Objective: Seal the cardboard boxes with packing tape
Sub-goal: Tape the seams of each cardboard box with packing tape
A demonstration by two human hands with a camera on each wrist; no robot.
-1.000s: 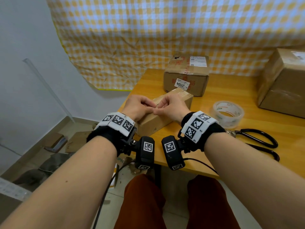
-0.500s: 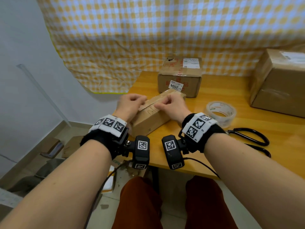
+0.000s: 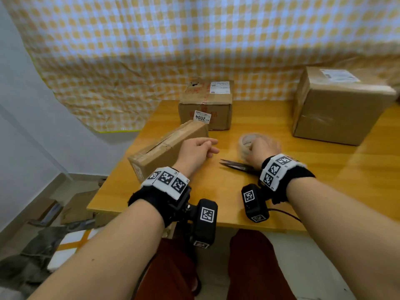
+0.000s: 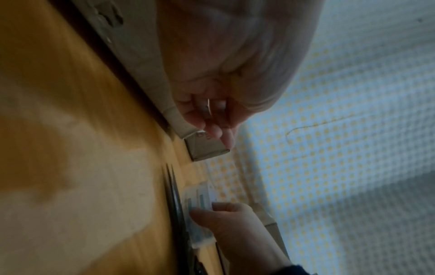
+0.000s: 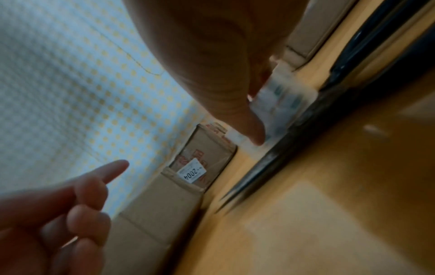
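Observation:
A long, flat cardboard box [image 3: 164, 148] lies at an angle near the table's left edge, with a seam running along its top. My left hand [image 3: 213, 147] hovers just right of this box with loosely curled fingers and holds nothing. My right hand [image 3: 253, 148], blurred by motion, grips the clear tape roll [image 3: 245, 140] on the table; its fingers curl over the roll's rim [image 4: 198, 202]. In the right wrist view the thumb lies against the roll [image 5: 280, 100]. Most of the roll is hidden by the hand.
Black scissors [image 3: 236, 165] lie just below my right hand. A taped box with a "2004" label [image 3: 205, 105] stands at the back. A large box [image 3: 337, 107] fills the far right. The wooden table [image 3: 216, 202] ends left of the flat box.
Both hands have left the top of the flat box. The right hand moved right onto the tape roll; the left drew off to the box's right side.

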